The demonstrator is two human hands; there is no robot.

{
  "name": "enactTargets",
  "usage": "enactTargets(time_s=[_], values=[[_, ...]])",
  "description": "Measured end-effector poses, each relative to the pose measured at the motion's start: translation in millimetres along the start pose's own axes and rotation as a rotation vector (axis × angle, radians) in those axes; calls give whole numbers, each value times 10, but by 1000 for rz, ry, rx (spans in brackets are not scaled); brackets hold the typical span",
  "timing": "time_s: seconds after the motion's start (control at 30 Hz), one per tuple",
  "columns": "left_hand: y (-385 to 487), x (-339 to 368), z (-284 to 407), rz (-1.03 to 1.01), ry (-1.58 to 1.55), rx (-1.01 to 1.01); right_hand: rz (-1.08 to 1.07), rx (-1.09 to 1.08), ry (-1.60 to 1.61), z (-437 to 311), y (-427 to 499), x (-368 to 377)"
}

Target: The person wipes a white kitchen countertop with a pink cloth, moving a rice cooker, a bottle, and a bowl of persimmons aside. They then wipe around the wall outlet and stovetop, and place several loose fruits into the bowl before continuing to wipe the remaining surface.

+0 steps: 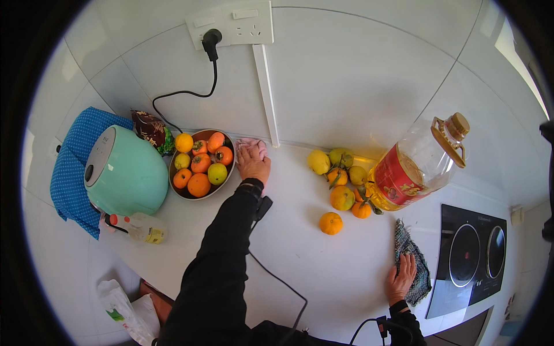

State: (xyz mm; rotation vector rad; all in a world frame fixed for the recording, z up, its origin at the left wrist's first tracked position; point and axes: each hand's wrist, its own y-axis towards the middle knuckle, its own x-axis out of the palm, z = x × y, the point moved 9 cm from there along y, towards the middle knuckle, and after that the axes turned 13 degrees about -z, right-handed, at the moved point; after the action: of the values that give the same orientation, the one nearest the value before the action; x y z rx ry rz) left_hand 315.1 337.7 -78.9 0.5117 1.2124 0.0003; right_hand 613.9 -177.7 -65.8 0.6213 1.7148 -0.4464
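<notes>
My left hand (255,166) holds a pink cloth (252,142) down on the white countertop, close to the tiled wall. Just left of it, almost touching, sits a round metal bowl (207,198) of persimmons (201,163), oranges and yellow-green citrus. My right hand (402,274) rests flat on the left edge of a dark, coarse-woven cloth (414,255), fingers extended and not gripping it. This cloth lies beside the black two-zone cooktop (465,255). Between my hands lie several loose citrus fruits (342,198), some with leaves.
A large cooking-oil bottle (400,177) stands behind the loose fruit. On the left are a mint-green appliance (130,171), a blue dotted cloth (71,173), a snack bag (149,127) and a small plastic bottle (147,229). A black plug (212,41) sits in the wall socket. Cables hang from both wrists.
</notes>
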Motion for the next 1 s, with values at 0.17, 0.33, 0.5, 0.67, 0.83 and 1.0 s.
enactTargets(time_s=[0.17,0.33,0.5,0.67,0.83,1.0], values=[[-315,-140,627,-126,-269,286,5,-9,-2,-56,2,-10],[-760,-534,571,-302,-333,478,22,-40,-14,-50,21,-1],[-229,-475,36,-7,-146,69,-2,-38,-41,-10,4,42],[79,22,-114,-221,4,-157,-2,-59,-29,-32,-5,22],[-399,-329,-81,-135,-66,123,18,-80,-36,-73,-5,-9],[-1211,-786,-51,-236,-104,314,19,-46,-27,-60,1,-13]])
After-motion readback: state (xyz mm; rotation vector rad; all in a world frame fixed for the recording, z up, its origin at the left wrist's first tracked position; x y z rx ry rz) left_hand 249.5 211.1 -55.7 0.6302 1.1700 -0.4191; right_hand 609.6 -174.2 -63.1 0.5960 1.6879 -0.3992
